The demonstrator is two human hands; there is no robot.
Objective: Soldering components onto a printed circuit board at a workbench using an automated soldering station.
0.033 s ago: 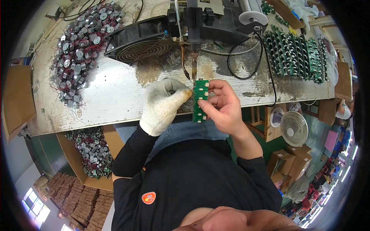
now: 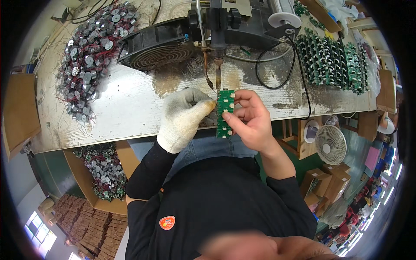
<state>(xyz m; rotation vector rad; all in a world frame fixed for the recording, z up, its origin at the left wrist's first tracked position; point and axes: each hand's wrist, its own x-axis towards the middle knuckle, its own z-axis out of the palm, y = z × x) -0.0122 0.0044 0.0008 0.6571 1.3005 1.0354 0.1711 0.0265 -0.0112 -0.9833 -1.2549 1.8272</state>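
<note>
A narrow green circuit board (image 2: 224,123) with a row of small white connectors stands lengthwise in front of me. My bare right hand (image 2: 251,121) grips it by the right edge, thumb on its face. My left hand (image 2: 184,115), in a whitish work glove stained at the fingertips, is closed in a pinch by the board's left edge. Whatever lies in that pinch is too small or hidden to name. Just beyond the board's far end points the tip of a mounted soldering iron (image 2: 218,73), with a thin copper-coloured tube (image 2: 206,69) beside it.
Small round metal motors with red wires (image 2: 89,60) are heaped at the left. A black fan (image 2: 158,48) sits behind my left hand, and a solder spool (image 2: 284,17) farther right. Rows of boards (image 2: 331,60) stand at the right. Below the bench is a motor-filled carton (image 2: 80,173).
</note>
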